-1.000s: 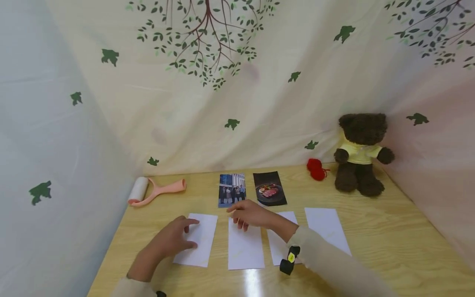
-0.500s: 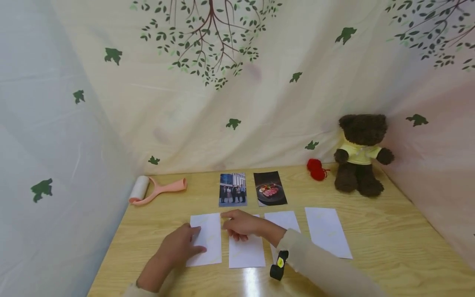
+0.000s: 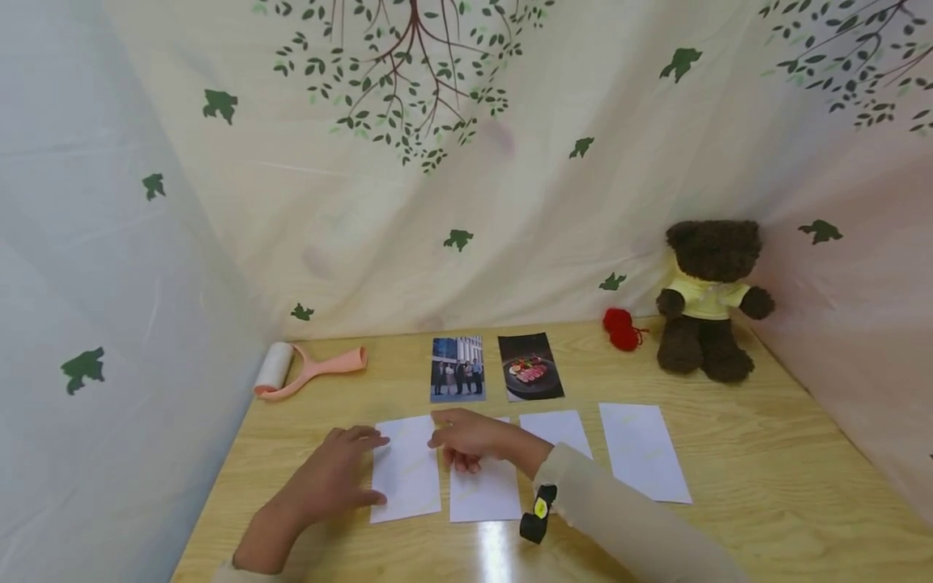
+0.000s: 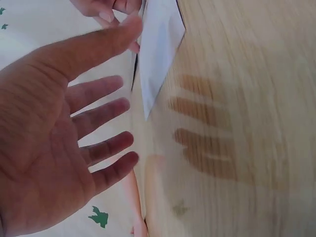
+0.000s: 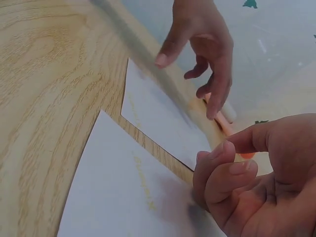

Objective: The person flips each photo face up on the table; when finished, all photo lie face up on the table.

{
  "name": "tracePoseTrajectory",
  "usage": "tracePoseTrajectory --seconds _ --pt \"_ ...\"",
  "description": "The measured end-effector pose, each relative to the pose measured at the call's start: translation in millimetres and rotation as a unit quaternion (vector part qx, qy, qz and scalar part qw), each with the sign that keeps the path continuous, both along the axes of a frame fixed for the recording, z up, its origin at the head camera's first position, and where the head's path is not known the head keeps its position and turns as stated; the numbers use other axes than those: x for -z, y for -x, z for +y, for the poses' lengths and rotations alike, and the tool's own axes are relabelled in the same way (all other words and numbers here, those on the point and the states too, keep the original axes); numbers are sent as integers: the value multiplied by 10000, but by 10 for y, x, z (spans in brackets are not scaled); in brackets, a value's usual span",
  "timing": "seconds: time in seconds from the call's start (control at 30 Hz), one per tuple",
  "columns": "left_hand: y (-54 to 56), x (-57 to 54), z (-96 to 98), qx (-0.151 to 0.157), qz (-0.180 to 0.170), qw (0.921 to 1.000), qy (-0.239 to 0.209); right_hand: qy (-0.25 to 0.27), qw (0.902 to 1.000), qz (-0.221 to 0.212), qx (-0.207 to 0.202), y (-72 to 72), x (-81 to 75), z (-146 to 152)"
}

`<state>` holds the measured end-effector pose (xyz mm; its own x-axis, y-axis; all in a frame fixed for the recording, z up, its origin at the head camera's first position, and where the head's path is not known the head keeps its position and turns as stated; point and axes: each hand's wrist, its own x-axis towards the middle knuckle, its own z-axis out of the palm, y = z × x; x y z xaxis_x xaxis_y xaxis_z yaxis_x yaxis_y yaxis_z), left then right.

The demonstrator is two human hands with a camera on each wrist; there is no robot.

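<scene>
White cards lie in a row on the wood table, blank sides up with faint yellow print. In the head view my left hand is at the left edge of the leftmost card, its fingers spread; the left wrist view shows its palm bare. My right hand reaches over the second card, index fingertip right at the leftmost card's upper right corner. Its other fingers curl loosely with nothing in them in the right wrist view. Part of the third card is hidden by the right arm.
Another white card lies at the right. Behind the row are a group photo and a food photo. A pink lint roller, red yarn and a teddy bear sit along the cloth backdrop.
The leftmost card has slid right, closer to the second card. My left hand went right with it, then drew back a little left. My right hand moved left and slightly nearer.
</scene>
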<state>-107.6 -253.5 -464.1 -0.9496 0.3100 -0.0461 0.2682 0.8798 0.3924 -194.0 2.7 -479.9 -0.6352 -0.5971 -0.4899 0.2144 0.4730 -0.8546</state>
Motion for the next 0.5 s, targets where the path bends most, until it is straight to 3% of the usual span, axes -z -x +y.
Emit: tracePoseTrajectory --seconds 0.1,0.2,0.5 --pt "-29 2 -99 517 -371 9979 -89 29 10000 -65 -6 -13 0 -5" --pt "-59 17 -117 746 -573 9954 -157 21 10000 -26 -25 -27 -4 -2" --pt "-31 37 -106 677 -438 9967 -107 -475 9978 417 -185 -15 -46 -54"
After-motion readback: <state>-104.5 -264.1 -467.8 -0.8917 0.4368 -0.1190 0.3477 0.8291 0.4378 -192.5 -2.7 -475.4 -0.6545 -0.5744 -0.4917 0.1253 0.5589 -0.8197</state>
